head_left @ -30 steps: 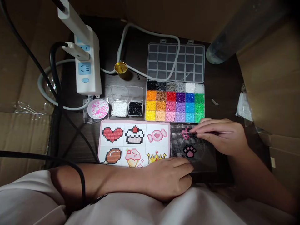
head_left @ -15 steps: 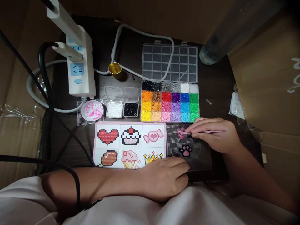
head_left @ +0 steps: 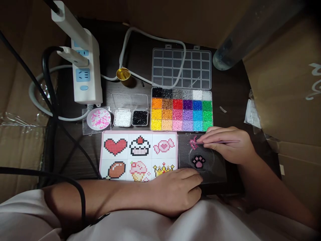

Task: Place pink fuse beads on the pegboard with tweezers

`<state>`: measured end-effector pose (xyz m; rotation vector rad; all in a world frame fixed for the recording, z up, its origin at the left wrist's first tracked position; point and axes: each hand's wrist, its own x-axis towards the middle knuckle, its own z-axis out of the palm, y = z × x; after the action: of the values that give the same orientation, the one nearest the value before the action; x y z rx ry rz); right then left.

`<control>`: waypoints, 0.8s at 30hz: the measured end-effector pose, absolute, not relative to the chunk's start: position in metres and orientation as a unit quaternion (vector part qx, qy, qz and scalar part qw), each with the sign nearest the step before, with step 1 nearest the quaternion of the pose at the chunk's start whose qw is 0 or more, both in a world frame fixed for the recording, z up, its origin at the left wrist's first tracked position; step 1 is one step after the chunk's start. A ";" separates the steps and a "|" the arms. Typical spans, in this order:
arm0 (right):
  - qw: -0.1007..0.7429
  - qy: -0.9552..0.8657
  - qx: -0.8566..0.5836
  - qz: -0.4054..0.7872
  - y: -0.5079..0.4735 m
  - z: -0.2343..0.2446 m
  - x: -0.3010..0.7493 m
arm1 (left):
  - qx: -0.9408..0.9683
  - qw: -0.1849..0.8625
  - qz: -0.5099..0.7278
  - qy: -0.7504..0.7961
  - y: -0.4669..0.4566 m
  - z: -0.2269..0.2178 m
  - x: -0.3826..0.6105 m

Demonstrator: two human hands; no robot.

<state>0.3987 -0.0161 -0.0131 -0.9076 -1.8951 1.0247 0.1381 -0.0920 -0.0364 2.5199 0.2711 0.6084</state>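
Note:
My right hand (head_left: 227, 142) pinches pink tweezers (head_left: 232, 142), held nearly level. Their tips are at a small group of pink fuse beads (head_left: 193, 142) near the top of the clear pegboard (head_left: 218, 174). Below that group, a pink-and-black paw made of beads (head_left: 198, 162) sits on the same board. My left hand (head_left: 179, 190) rests on the board's near left corner, with its fingers curled and close together. It also covers the lower edge of the pattern sheet (head_left: 140, 134), which shows a heart, cupcake, candy and crown. My left fingertips and thumb are mostly hidden.
Behind the board lies an open bead box (head_left: 182, 109) with many colours. Small boxes hold white beads (head_left: 122, 118) and black beads (head_left: 139, 117). A dish (head_left: 99, 118) has pink and white beads. A gold cup (head_left: 123, 75), power strip (head_left: 86, 70) and cables surround them.
The tweezers have shifted slightly left, with their tips now further into the pink bead group. My right hand has moved a little the same way. My left hand stays in place.

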 end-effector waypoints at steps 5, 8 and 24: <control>0.399 -0.741 -0.344 0.416 -0.016 -0.012 0.398 | 0.934 0.263 0.220 0.101 -0.093 -0.037 0.138; 0.396 -0.729 -0.360 0.426 -0.017 -0.013 0.398 | 0.935 0.263 0.218 0.101 -0.093 -0.037 0.138; 0.384 -0.741 -0.369 0.409 -0.016 -0.012 0.399 | 0.936 0.261 0.215 0.100 -0.091 -0.035 0.138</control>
<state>0.3992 -0.0163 -0.0118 -0.9412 -1.8871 1.0423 0.1378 -0.0915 -0.0346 2.5336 0.2714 0.5813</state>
